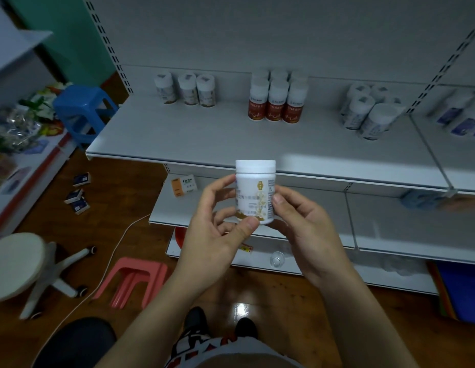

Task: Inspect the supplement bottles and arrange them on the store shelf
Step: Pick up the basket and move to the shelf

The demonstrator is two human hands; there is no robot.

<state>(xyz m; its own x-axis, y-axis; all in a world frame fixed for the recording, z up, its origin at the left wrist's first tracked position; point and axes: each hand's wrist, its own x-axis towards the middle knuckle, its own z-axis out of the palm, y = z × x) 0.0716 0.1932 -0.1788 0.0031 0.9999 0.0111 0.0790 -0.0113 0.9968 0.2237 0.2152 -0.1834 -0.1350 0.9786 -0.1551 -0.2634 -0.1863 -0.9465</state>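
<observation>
Both hands, left hand (213, 229) and right hand (305, 229), grip the white bottle (255, 191) upright at frame centre: you're inspecting, next set it on the shelf (177, 134) by matching bottles (188, 88) upper left.

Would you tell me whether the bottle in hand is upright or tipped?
Upright: the white bottle has its cap on top, held between the left hand and right hand.

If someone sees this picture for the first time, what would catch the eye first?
Most likely the white bottle at centre, held upright between the left hand and the right hand. Next, the red-labelled bottles grouped on the shelf behind it.
</observation>
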